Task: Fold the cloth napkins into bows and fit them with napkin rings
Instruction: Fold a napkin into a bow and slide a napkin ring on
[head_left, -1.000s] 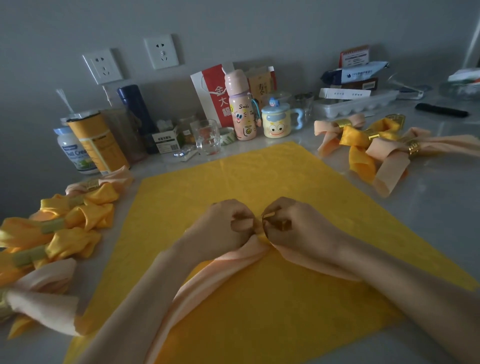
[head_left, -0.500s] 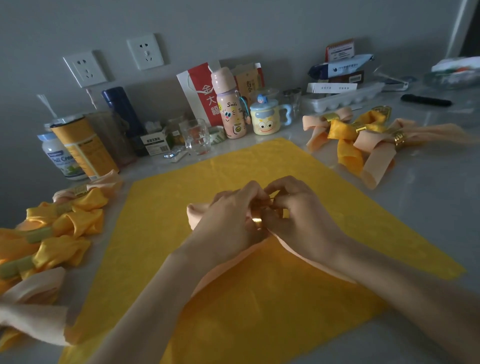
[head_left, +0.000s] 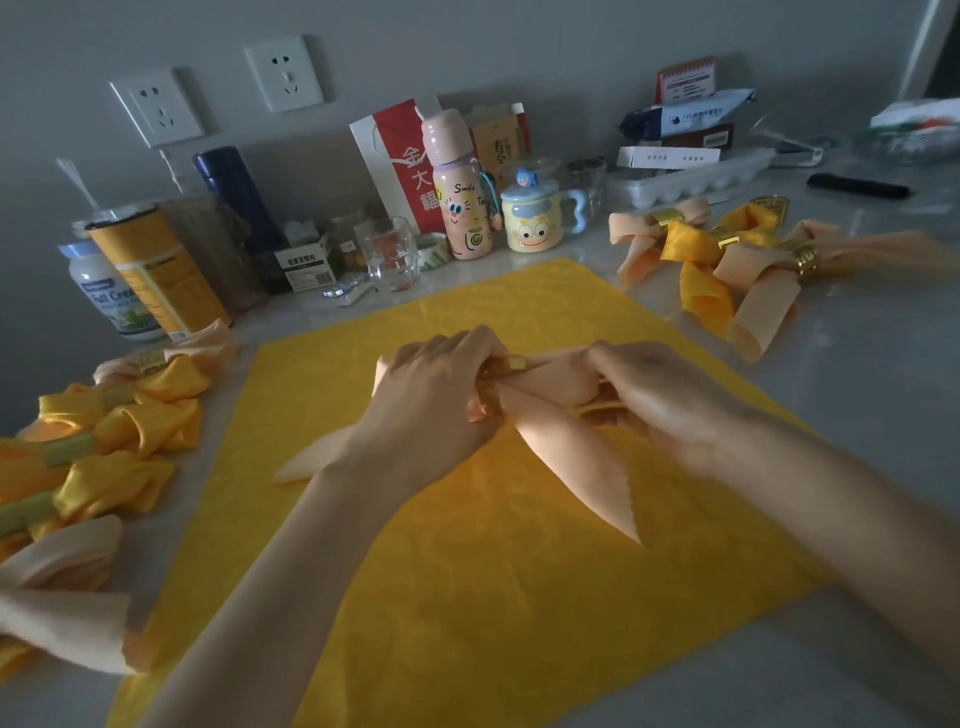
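Countertop (head_left: 857, 415): yellow cloth (head_left: 467, 597) bears the peach napkin (head_left: 571, 457), tails now splayed apart since a second ago, gold napkin ring (head_left: 516, 362) centred. The left hand (head_left: 436, 400) and right hand (head_left: 660, 405) each grip one loop; bow appears nearly formed.

Dim light; grey wall (head_left: 519, 47) with two white sockets (head_left: 283, 73); pale marble-look counter (head_left: 883, 364).

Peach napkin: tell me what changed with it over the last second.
The left hand and right hand, bunched together at the middle, drew apart sideways, each now gripping a loop of the peach napkin. The gold ring shows between them; the tails have fanned out. The yellow cloth and finished bows stayed put.
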